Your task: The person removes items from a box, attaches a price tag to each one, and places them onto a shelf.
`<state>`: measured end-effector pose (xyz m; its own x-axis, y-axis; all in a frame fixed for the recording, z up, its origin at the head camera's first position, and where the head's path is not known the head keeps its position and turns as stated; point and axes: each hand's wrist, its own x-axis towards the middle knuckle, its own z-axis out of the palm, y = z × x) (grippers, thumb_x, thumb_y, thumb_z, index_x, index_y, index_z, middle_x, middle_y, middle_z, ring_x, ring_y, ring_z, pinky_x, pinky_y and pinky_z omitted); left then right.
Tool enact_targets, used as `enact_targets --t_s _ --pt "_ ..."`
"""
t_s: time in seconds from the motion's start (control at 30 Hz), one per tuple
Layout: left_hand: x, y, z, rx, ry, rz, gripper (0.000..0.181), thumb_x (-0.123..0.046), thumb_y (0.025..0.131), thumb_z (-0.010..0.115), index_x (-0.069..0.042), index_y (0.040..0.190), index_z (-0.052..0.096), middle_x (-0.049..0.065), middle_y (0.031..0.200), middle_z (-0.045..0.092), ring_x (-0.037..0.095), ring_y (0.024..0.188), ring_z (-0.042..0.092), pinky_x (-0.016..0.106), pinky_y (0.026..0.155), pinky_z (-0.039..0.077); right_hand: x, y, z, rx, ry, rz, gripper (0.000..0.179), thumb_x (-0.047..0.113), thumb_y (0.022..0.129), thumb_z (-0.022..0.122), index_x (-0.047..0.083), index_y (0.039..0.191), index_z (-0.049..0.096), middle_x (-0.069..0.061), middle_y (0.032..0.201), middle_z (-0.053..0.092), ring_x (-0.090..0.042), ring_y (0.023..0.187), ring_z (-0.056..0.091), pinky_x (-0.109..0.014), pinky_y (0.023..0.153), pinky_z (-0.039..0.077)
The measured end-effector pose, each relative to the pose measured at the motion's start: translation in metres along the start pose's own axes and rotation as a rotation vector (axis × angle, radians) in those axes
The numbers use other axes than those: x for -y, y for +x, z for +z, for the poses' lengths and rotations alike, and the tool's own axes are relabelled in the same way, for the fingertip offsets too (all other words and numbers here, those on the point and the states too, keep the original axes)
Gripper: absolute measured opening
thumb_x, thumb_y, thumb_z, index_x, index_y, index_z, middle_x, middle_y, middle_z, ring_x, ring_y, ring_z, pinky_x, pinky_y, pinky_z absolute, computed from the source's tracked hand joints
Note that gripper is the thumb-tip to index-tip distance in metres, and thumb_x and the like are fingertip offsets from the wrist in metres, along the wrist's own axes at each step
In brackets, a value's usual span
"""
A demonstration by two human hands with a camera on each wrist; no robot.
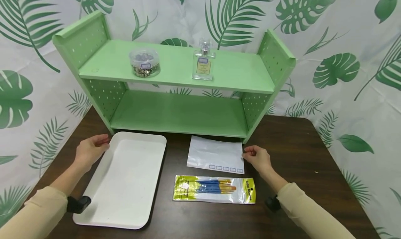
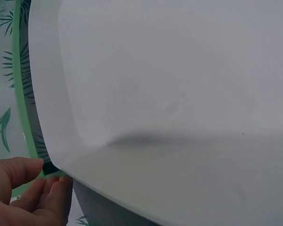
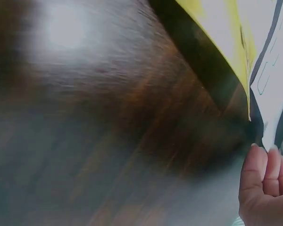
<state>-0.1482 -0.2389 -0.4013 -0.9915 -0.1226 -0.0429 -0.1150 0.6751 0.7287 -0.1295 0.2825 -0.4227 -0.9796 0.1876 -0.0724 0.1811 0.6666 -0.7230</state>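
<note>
At the far left corner of a white tray (image 1: 125, 176), my left hand (image 1: 92, 152) is held with its fingers loosely bent. In the left wrist view a gap shows between thumb and fingers, close to the tray's corner. My right hand (image 1: 258, 159) is at the right edge of a white sheet (image 1: 216, 152) with several small blue-bordered labels; its fingertips meet or nearly meet that edge. The right wrist view shows its fingers (image 3: 254, 172) by the sheet's tip, with the thumb apart. Nearer to me lies a pack of blue-handled art brushes (image 1: 214, 189).
Behind the tray and sheet stands a green two-tier shelf (image 1: 181, 110). Its upper board bears a round clear tub (image 1: 144, 63) of small metallic pieces and a glass perfume bottle (image 1: 203, 63). All stand on a dark wooden table (image 1: 300, 162) before a leaf-print backdrop.
</note>
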Motion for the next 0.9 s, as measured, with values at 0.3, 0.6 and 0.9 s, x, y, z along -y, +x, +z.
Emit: enact_targets --t_s 0.3,0.6,0.9 --pt "-0.032 -0.008 0.003 0.033 -0.138 0.078 0.043 -0.011 0.094 0.056 0.01 0.13 0.048 0.029 0.122 0.056 -0.019 0.079 0.044 0.004 0.066 0.045 0.006 0.01 0.012 -0.009 0.023 0.072 0.025 0.004 0.082 0.068 -0.007 0.103 0.061 -0.014 0.082 0.061 -0.012 0.066 0.056 -0.023 0.057 0.052" --pt "-0.083 -0.015 0.036 0.233 -0.294 0.174 0.044 -0.01 0.094 0.056 0.008 0.132 0.046 0.026 0.128 0.055 0.013 0.102 0.062 0.01 0.077 0.047 0.006 0.012 0.018 -0.035 -0.053 0.071 0.025 0.004 0.081 0.07 -0.006 0.102 0.061 -0.014 0.081 0.059 -0.016 0.064 0.054 -0.024 0.05 0.049" --pt "-0.119 -0.015 0.087 0.418 -0.384 0.156 0.044 -0.006 0.093 0.055 0.008 0.133 0.046 0.026 0.13 0.052 0.036 0.115 0.054 0.038 0.095 0.047 0.006 0.014 0.021 -0.061 -0.153 0.047 0.019 0.007 0.081 0.071 -0.004 0.094 0.062 -0.013 0.079 0.06 -0.022 0.07 0.054 -0.028 0.056 0.041"
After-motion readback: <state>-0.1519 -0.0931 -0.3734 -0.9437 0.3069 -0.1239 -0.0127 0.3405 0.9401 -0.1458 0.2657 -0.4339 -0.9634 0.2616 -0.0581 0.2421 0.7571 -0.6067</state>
